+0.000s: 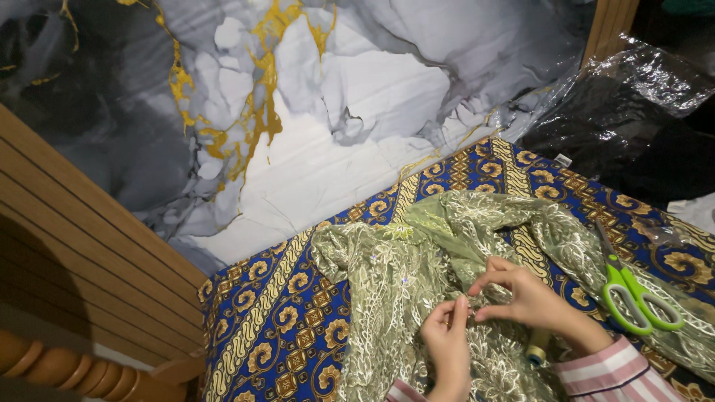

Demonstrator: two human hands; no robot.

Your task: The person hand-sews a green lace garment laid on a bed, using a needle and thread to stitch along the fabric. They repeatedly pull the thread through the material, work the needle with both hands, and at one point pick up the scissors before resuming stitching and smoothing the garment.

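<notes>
I am seeing my left hand (447, 339) pinching the green lace garment (417, 290) near the near edge of the batik-covered bed (261, 327); my right hand (521, 298) is pinching something fine above it, too small to tell. The stitching appears unfinished. A thread spool (538, 347) and green scissors (633, 294) are lying at the right edge. A clear plastic bag (625, 97), unlabelled, is sitting at the far right corner.

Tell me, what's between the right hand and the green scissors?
Only green lace fabric lies between the right hand and the green scissors, seen in the head view.
</notes>
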